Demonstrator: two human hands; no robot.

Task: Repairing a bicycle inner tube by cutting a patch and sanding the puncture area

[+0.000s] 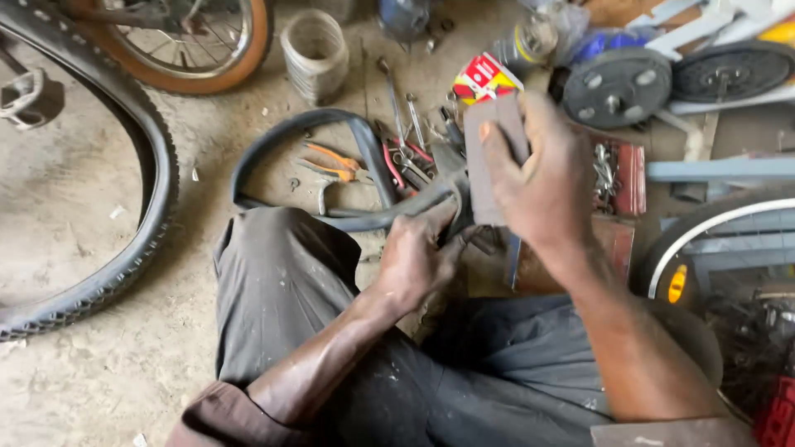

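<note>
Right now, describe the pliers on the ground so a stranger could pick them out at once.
Start at the black inner tube looped on the dusty floor above the person's knee. Inside that loop lie the pliers, left of the wrenches. Their orange handles set them apart from the bare grey metal tools nearby.

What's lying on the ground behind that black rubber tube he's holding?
Behind the inner tube, held by the left hand, lie orange-handled pliers, wrenches and a red-and-yellow box. The right hand and its grey block cover whatever lies past them.
</note>
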